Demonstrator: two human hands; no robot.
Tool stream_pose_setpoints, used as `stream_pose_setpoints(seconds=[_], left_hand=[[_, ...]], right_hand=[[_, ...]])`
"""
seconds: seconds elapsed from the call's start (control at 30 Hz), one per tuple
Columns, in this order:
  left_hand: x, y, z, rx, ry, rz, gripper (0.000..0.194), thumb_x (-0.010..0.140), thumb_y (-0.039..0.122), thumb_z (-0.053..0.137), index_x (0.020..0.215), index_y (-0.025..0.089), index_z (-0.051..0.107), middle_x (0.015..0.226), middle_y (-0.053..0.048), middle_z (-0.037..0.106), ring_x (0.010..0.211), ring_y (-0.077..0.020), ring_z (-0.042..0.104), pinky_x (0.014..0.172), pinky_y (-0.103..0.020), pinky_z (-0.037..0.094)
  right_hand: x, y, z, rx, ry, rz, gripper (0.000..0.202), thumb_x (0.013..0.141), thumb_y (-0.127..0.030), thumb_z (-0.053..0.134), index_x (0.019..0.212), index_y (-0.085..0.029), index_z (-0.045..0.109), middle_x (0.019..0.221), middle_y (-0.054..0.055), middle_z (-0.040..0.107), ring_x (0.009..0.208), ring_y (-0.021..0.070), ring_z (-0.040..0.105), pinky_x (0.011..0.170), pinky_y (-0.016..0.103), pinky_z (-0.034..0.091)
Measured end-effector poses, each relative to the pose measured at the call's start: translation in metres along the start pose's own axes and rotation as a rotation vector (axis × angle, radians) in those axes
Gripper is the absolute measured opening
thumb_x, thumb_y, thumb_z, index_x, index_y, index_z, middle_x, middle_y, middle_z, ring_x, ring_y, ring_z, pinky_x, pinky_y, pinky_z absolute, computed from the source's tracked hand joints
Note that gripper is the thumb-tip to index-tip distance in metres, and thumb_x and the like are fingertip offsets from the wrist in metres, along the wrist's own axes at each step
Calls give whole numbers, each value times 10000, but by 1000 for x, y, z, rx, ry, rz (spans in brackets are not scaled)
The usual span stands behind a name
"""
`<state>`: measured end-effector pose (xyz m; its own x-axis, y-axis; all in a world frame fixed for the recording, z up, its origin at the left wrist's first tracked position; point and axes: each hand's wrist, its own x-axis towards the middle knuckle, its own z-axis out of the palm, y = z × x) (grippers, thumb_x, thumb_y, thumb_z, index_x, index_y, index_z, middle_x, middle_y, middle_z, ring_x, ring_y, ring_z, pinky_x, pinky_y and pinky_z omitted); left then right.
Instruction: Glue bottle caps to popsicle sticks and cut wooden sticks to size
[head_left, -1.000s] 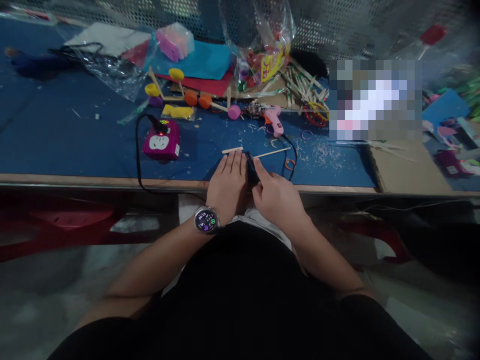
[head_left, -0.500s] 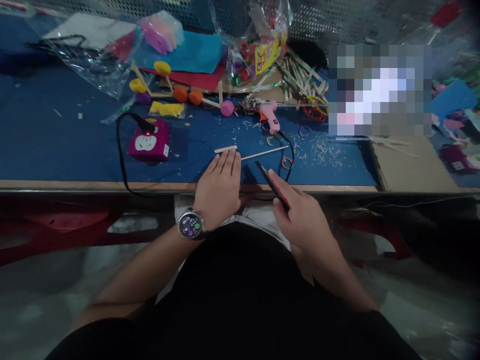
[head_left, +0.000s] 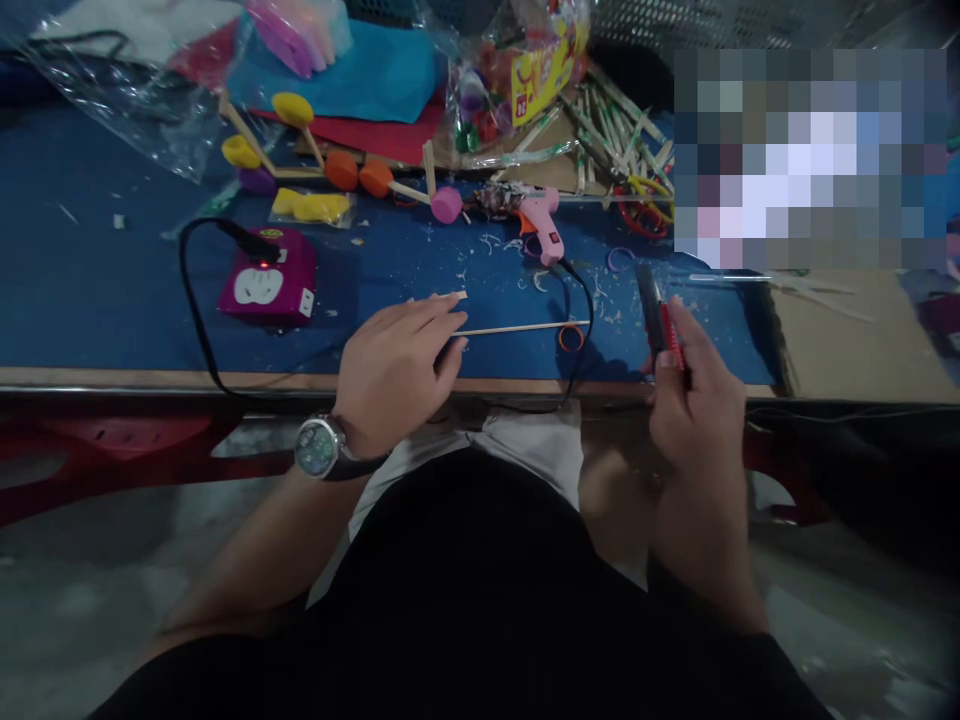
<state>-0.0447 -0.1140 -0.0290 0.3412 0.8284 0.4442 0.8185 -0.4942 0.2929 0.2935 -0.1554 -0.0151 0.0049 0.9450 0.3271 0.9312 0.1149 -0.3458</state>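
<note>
My left hand (head_left: 401,360) lies palm down near the table's front edge, fingers stretched out and thumb apart. The pale end of a short flat wooden stick (head_left: 462,295) shows at its fingertips; the rest is hidden under the fingers. A thin wooden stick (head_left: 525,328) runs rightward from between its thumb and forefinger, lying on the blue tabletop. My right hand (head_left: 697,395) is closed round a black and red utility knife (head_left: 658,315), held above the front edge with its tip pointing away from me. Beyond the thin stick lies a pink glue gun (head_left: 544,222).
A magenta power box (head_left: 270,280) with a black cable stands on the left. Behind it are a stick figure with yellow and orange pieces (head_left: 341,170), yellow packets (head_left: 311,208) and a bundle of sticks (head_left: 615,130). An orange ring (head_left: 571,338) lies by the cord; cardboard (head_left: 862,330) is at right.
My right hand has moved right with the knife, away from my left hand. My left hand has shifted left and its thumb has come out. The thin stick has turned, its right end nearer me.
</note>
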Motion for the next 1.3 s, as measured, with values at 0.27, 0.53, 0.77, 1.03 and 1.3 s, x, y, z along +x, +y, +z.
stream_pose_setpoints(seconds=[0.27,0.53,0.77,1.03,1.3], left_hand=[[16,-2,2,29,-67,-5,293,1113,259,535,1066,222,822,1275,-104,825,1236,-339,755,1053,-548,615],[4,-9,-12,169,99,18,174,1104,239,566,1050,205,728,1093,-114,791,1038,-335,727,897,-504,594],[-13,5,-33,177,208,25,66,1098,227,635,1079,202,693,934,-71,768,863,-264,721,786,-431,561],[-20,32,-40,-82,254,165,75,1034,124,725,1085,180,729,975,-72,834,924,-252,798,837,-402,621],[-24,22,-42,-164,265,34,77,1050,180,745,1121,204,762,1038,-36,853,922,-179,806,846,-305,639]], right_hand=[[18,16,14,-112,37,5,617,1109,-425,500,1666,-157,506,1560,213,686,1340,382,694,1141,569,536],[32,26,25,-162,96,-11,526,1090,-435,524,1521,-167,660,1375,207,738,1303,378,658,1132,587,500],[14,-25,7,-58,286,-131,482,1102,-442,452,1419,-234,749,1319,180,716,1306,386,642,1159,633,464],[14,-85,-4,-46,-194,-372,441,1161,-432,429,1434,-360,768,1209,66,804,1201,315,660,1141,534,403],[17,-72,3,62,44,-445,265,1135,-336,582,1209,-291,833,978,34,816,919,237,682,992,458,424]])
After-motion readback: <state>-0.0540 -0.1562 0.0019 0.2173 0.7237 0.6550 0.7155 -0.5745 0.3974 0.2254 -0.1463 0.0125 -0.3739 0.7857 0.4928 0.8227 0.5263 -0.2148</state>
